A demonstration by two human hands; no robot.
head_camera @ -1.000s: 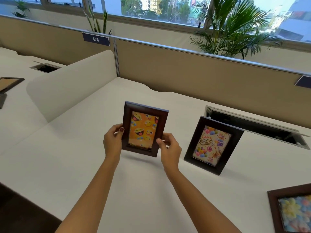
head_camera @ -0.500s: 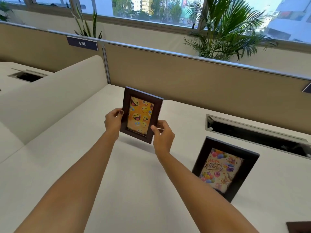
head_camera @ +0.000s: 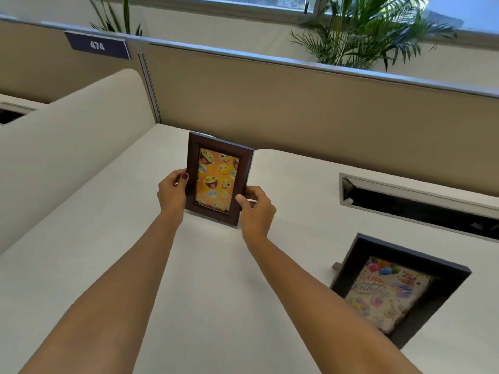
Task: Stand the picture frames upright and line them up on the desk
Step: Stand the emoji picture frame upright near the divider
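Holding the emoji frame (head_camera: 219,179) upright near the back of the bench (head_camera: 113,238), we pinch its left edge with our left hand (head_camera: 172,191) and clasp its lower right corner with our right hand (head_camera: 255,209). Its bottom edge looks about level with the bench top; we cannot tell if its stand is out behind. If we let go too early, it may tip backwards. Well apart on the right stands the birthday frame (head_camera: 399,290), leaning back; setting ours this deep risks a crooked row
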